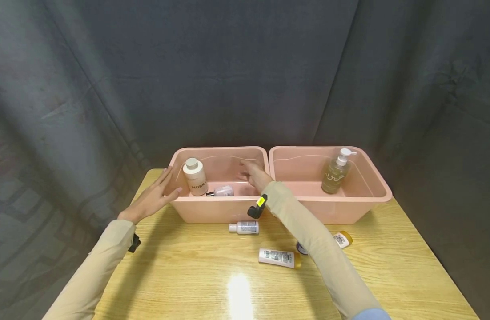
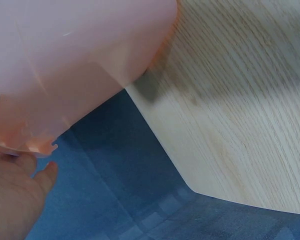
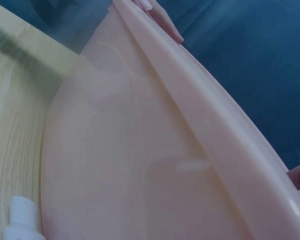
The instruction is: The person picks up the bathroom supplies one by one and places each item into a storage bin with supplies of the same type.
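Two pink tubs stand side by side along the far edge of the counter [image 1: 181,275]: the left tub [image 1: 213,212] and the right tub [image 1: 359,209], their inner walls touching or nearly so.

The left hand [image 1: 152,199] is at the left tub's outer left corner, fingers [image 1: 165,177] straight and slightly spread, palm toward the tub wall. In the left wrist view the hand [image 2: 15,197] lies just below the tub's rim [image 2: 40,145]; whether it touches cannot be told.

The right hand [image 1: 255,174] reaches over the near rim into the left tub, near its right inner wall. Its fingers are relaxed and loosely extended, holding nothing visible.

Inside the left tub, a white bottle with a round cap [image 1: 194,177] stands upright in the left part, and a small pale bottle [image 1: 221,191] lies on its side beside it. The right tub holds an upright amber pump bottle [image 1: 336,173].

On the counter, near the tubs' front walls, lie a small white bottle [image 1: 245,227], a white tube with a yellow cap [image 1: 279,258], and an amber-capped bottle [image 1: 343,239], partly hidden by the right sleeve [image 1: 321,249].
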The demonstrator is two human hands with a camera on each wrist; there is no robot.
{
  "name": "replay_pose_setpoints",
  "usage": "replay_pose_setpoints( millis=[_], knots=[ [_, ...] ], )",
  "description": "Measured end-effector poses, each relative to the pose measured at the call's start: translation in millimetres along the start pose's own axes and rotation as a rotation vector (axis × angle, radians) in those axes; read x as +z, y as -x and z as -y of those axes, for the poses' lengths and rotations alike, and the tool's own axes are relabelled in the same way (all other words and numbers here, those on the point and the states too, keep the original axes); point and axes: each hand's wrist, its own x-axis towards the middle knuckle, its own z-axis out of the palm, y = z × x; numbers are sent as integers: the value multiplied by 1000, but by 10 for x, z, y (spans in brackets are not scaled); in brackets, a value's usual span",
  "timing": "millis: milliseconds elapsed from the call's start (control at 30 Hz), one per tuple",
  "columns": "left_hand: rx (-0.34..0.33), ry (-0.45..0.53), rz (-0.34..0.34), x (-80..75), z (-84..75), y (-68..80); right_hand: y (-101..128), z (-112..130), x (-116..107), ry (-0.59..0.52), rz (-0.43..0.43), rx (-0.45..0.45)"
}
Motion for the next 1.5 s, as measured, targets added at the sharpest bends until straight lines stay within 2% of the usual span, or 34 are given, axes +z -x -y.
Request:
replay_pose_setpoints(
  millis=[33,67,133,367,533,800,1133,1500],
  knots=[
    [0,1,0,2,0,0,243,96,27,9,13,-1],
    [1,0,-1,3,0,0,257,101,29,12,17,-1],
    [2,1,-1,5,1,0,548,225,71,36,22,20],
    [0,-3,4,6,2,-2,594,272,89,46,21,48],
    [-7,-2,4,-1,-4,-2,602,273,105,84,23,41],
    [-8,-6,3,-10,1,5,658,288,126,69,52,39],
    [1,-6,-4,-14,8,12,725,303,129,108,60,22],
    [-8,2,2,-12,8,24,858,269,74,40,195,-51]
  ],
)
